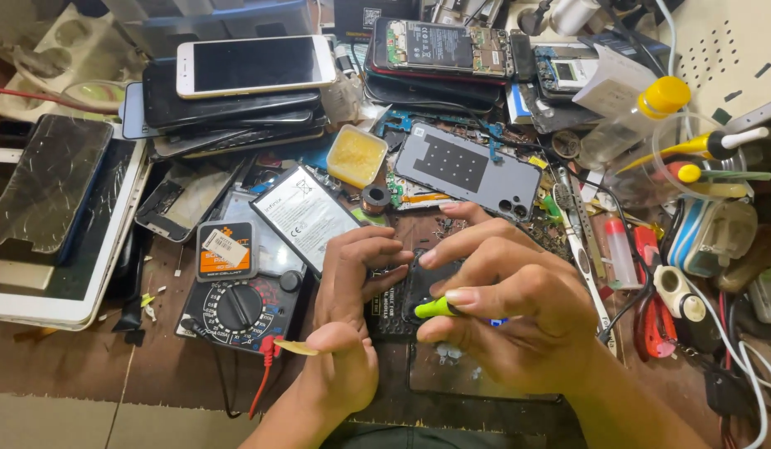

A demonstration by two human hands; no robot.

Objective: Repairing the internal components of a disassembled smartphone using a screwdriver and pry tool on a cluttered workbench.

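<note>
Both hands meet over an opened black phone [402, 295] lying mid-surface: the left hand [348, 320] pins its edge with curled fingers, while the right hand [510, 312] is clamped on a yellow-green-handled screwdriver [435, 308]. A multimeter [240, 308] sits just left, a loose battery [305, 214] and grey back cover [468, 169] lie behind, and pliers [655, 320] crowd the right.

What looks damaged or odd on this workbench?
The dark phone with cracked glass at far left shows a web of cracks over its screen. An opened phone with bare circuit board lies on the top stack with no back cover.
</note>
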